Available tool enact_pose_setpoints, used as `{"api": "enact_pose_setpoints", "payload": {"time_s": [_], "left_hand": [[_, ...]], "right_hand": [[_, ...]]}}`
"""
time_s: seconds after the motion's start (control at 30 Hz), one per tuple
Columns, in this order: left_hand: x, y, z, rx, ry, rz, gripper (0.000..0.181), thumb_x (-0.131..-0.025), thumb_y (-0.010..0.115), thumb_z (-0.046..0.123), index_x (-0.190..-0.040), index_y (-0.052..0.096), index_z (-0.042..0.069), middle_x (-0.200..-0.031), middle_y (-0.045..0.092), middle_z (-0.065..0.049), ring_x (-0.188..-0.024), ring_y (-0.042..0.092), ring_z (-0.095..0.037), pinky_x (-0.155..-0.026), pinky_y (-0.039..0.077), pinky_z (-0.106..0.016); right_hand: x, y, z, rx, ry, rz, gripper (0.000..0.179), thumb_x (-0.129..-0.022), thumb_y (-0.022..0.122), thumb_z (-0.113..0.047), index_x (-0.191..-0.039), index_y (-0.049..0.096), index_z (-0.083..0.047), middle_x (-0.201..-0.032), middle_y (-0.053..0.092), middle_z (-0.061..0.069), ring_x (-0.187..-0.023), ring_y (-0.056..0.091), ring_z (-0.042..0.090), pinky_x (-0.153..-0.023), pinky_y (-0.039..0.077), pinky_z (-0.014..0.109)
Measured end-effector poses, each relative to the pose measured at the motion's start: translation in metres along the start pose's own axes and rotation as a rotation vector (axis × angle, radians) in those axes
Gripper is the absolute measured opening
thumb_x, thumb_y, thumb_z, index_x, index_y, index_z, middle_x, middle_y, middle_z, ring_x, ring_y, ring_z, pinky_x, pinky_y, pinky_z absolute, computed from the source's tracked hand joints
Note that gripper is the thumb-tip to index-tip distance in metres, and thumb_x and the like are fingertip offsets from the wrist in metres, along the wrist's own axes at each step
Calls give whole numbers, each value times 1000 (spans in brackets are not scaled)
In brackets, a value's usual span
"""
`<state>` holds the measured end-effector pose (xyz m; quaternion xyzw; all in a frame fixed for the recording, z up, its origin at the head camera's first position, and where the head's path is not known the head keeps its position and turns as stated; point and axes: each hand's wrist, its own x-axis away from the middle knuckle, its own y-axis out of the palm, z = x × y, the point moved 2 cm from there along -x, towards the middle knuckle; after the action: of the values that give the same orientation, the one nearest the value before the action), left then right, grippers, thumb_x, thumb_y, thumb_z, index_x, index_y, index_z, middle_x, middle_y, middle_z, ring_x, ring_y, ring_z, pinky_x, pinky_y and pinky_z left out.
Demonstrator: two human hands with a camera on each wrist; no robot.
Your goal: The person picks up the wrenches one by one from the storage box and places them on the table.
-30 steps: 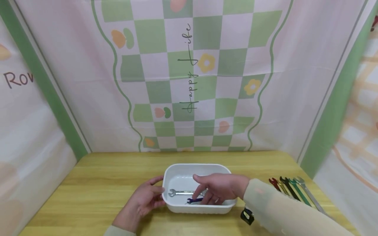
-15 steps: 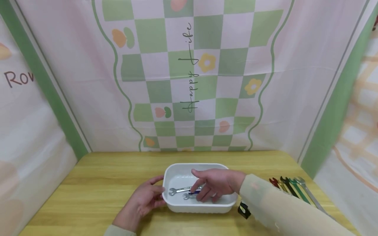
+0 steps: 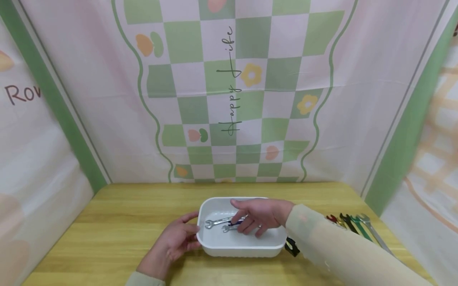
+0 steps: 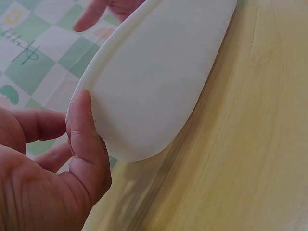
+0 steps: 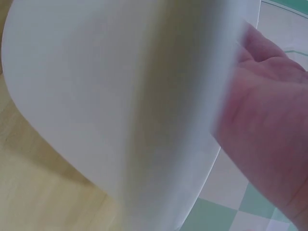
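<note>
A white plastic basin [image 3: 247, 250] stands on the wooden table. My left hand [image 3: 179, 240] is at its left end, the fingers touching the outer wall and rim, as the left wrist view shows from close by. Inside lie a silver open-end wrench [image 3: 214, 223], a shorter silver wrench [image 3: 226, 228] and a dark purple-blue wrench [image 3: 234, 223], partly covered by my right hand [image 3: 259, 214]. That hand reaches in over the right side, thumb held out and fingers loosely bent down at the wrenches. The basin's wall hides its fingertips in the right wrist view.
On the table's right side lies a fanned row of wrenches: red [image 3: 330, 218], black [image 3: 348, 222], green [image 3: 363, 228] and silver [image 3: 373, 232], plus a gold one partly behind the sleeve. A small black device [image 3: 292, 247] hangs beneath the right wrist. Printed curtains enclose the table.
My right hand has moved away from me inside the basin, and the wrenches have shifted with it toward the basin's far side. The shorter silver wrench has come into view. My left hand stays put.
</note>
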<state>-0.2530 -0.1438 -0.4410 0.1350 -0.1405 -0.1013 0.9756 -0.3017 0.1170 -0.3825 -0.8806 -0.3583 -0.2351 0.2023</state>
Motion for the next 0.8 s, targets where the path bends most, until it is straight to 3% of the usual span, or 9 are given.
{"api": "enact_pose_setpoints", "payload": {"time_s": [0.17,0.37,0.63,0.8], "left_hand": [[0,0,0,2,-1,1,65,-91,57,-3,-152,33,1,-91,59,-15,-74,58,-18,-61,57,-28],[-1,0,0,0,-4,9,65,-91,57,-3,-152,34,1,-91,59,-15,-75,58,-19,-61,57,-29],[1,1,-1,-12,2,7,66,-91,57,-3,-152,33,1,-90,59,-15,-75,59,-19,-62,57,-30],[1,1,0,-8,1,7,65,-91,58,-3,-152,34,1,-92,60,-17,-75,59,-19,-63,57,-30]], "right_hand": [[-2,-4,-1,7,-16,-20,78,-94,46,-67,-132,60,-1,-123,63,21,-115,59,38,-95,45,61],[-4,-20,-13,102,-70,-37,48,-97,63,-35,-132,59,-2,-124,64,16,-113,61,36,-92,50,54],[-17,-31,-21,190,-160,-5,57,-86,76,-13,-139,57,-9,-136,57,13,-113,60,28,-98,47,56],[-34,-24,-22,336,-236,-1,58,-83,78,-15,-138,59,-14,-133,61,3,-120,57,28,-96,49,50]]}}
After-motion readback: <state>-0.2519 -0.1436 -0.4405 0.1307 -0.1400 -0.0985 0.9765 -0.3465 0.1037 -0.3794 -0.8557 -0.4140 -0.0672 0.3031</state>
